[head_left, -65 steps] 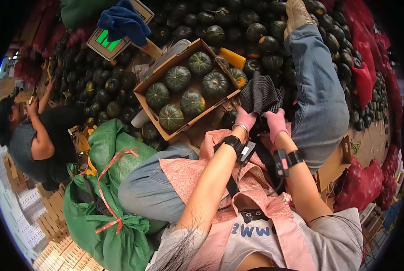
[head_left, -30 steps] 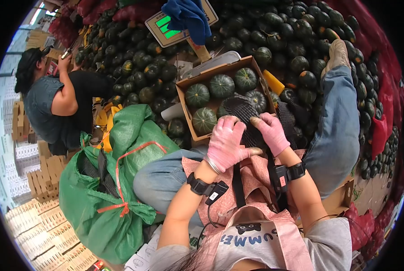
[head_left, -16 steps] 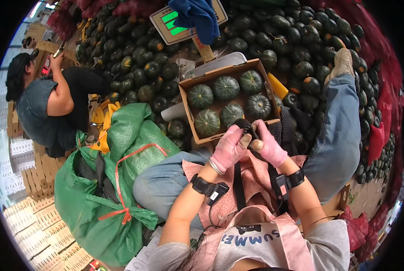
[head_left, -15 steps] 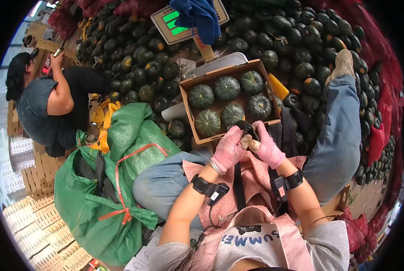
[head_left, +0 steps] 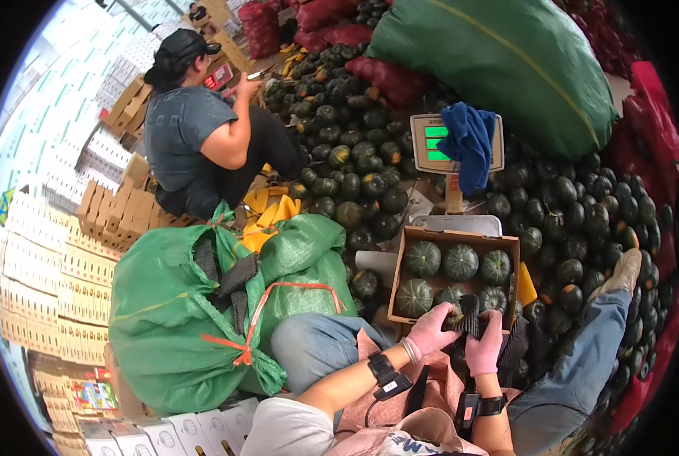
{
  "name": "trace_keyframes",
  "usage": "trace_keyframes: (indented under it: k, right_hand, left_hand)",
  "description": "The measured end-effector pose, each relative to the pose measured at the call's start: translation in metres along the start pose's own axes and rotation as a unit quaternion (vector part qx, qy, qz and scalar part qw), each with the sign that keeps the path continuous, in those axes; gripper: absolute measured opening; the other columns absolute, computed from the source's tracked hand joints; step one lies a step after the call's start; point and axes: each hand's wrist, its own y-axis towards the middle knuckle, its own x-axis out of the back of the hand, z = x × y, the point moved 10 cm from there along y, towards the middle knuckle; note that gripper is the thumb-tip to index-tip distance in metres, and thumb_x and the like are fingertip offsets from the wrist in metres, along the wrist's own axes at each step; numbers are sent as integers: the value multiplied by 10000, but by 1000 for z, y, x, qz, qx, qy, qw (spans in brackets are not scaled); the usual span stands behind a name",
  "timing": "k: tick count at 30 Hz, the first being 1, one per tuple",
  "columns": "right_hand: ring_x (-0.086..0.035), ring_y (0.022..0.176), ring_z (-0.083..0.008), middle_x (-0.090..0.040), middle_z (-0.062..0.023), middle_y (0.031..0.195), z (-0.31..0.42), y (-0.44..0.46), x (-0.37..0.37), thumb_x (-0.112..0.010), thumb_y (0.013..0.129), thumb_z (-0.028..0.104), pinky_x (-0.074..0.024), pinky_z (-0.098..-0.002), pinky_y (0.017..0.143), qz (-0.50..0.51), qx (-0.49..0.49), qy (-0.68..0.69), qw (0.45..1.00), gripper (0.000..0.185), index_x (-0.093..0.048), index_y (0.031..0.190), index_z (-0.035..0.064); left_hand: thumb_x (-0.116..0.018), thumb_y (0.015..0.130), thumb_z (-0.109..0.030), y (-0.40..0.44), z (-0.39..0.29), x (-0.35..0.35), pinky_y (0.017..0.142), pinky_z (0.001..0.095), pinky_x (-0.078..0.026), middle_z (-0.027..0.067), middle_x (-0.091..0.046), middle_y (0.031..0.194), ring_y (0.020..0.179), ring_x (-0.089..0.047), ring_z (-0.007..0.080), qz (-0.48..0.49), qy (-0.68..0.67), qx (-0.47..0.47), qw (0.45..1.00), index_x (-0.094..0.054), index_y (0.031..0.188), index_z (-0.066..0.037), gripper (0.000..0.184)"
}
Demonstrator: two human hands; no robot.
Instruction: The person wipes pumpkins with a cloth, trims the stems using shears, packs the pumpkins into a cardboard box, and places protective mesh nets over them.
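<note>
A piece of black ribbed netting (head_left: 470,310) is bunched between my two pink-gloved hands, over the near edge of an open cardboard box (head_left: 515,277). My left hand (head_left: 431,331) pinches the netting from the left. My right hand (head_left: 484,346) grips it from the right, thumb upward. Whether anything is inside the netting I cannot tell. Several dark green striped squashes (head_left: 461,262) sit in two rows in the box, the nearer row partly hidden by my hands. More black netting (head_left: 516,342) hangs by my right knee.
A scale display (head_left: 436,144) with a blue cloth (head_left: 467,144) over it stands behind the box. Loose squashes (head_left: 575,220) lie heaped around. Green sacks (head_left: 172,311) rest at my left, one holding dark netting. Another person (head_left: 195,129) squats beyond them, holding a phone.
My view has swung up and to the left, so box and hands appear lower and further right. The netting has been spread wider between my hands.
</note>
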Motion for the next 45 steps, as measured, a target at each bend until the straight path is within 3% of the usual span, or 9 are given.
trace_keyframes:
  k: [4,9,12,14,16,29,35,40,45]
  right_hand:
    - [-545,878,-399,-534,-201,919,0,-7,-7,-560,709,-33,-447,-401,802,21,-17,25,999,322,-480,1017,11]
    - [-570,783,-353,-559,-187,801,-24,-4,-13,-456,634,-58,-462,-368,759,66,-19,52,996,258,-560,867,-17]
    - [-616,739,-231,-658,-89,854,-77,-37,-58,-455,646,-56,-490,-306,746,217,-403,469,755,332,-617,936,-57]
    - [-642,906,-247,-655,-136,982,-14,-6,-26,-538,629,-74,-507,-329,845,240,-75,318,914,370,-614,991,-83]
    - [-634,922,-249,-651,-142,1008,-26,-21,-44,-555,647,-95,-505,-348,851,202,-343,646,651,373,-601,1017,-93]
    - [-536,950,-102,-593,-51,984,-58,-27,-34,-474,726,-82,-437,-239,836,93,-222,374,895,375,-563,1085,-20]
    - [-556,924,-93,-616,-25,978,-25,-22,-53,-626,741,-6,-441,-241,854,199,-258,504,800,379,-568,1115,7]
    - [-513,700,-61,-546,19,717,-34,-39,-61,-586,658,-38,-450,-232,640,265,-275,358,852,167,-572,816,15]
    - [-547,773,-132,-602,-52,834,0,-41,-47,-534,605,-38,-441,-239,718,377,-303,533,695,177,-592,771,-11]
  left_hand:
    - [-638,795,-66,1,9,-13,767,296,-477,79,-617,911,852,-598,163,75,64,-23,995,-570,1031,-36,247]
    - [-496,902,-87,-5,28,-42,877,279,-460,42,-618,1019,947,-577,120,115,-668,176,713,-568,1062,24,209]
    - [-474,917,-112,-13,42,-37,895,284,-458,64,-621,1049,949,-587,134,179,-563,201,781,-563,1083,26,234]
    - [-531,903,-201,-17,36,-27,909,286,-447,82,-623,1074,965,-594,144,270,-410,201,848,-552,1132,45,337]
    - [-589,882,-222,-20,16,-26,922,294,-438,79,-610,1101,1024,-567,145,301,-537,189,765,-534,1170,55,403]
    - [-665,775,14,-2,0,-9,827,281,-460,31,-622,952,934,-553,136,100,-229,87,964,-636,975,-2,203]
    - [-789,628,-2,-7,-46,14,769,315,-452,69,-570,860,875,-535,249,21,-19,-204,978,-590,855,-53,306]
    - [-753,751,-179,-29,-6,-15,925,288,-403,40,-562,1093,1060,-523,167,293,-462,131,827,-591,1131,-56,431]
    - [-673,818,-193,-71,28,-19,840,292,-436,52,-636,960,917,-558,135,521,-209,206,802,-608,1053,43,339]
